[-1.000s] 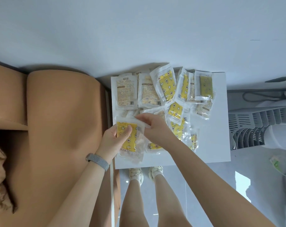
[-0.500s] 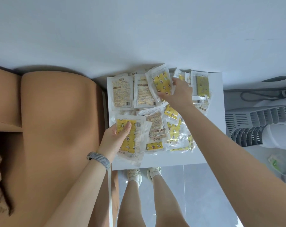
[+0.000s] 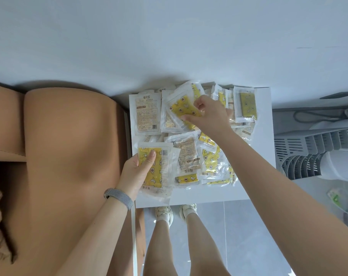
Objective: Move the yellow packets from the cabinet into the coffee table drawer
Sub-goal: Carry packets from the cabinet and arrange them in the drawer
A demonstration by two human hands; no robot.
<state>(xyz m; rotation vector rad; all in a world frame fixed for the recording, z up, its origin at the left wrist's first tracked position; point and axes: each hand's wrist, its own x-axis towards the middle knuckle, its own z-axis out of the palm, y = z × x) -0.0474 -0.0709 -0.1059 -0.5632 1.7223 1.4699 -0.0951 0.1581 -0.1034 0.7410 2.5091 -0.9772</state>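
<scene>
right hand (image 3: 209,114) now pinches a far yellow packet (image 3: 182,107), lifted since reaching | left hand (image 3: 136,172) grips collected stack (image 3: 152,170) nearer | gathering continues, drawer unseen

Single head-worn wide-angle view, looking steeply down from above the person's own arms; white cabinet top (image 3: 257,176) lies centre frame, close below the lens, with both forearms entering from the lower edge; the person's feet (image 3: 175,214) appear on the floor directly beneath, showing a near-vertical line of sight; wall fills the upper frame; brown sofa (image 3: 65,156) occupies the left; straight edges bow towards the margins; no second view.
</scene>
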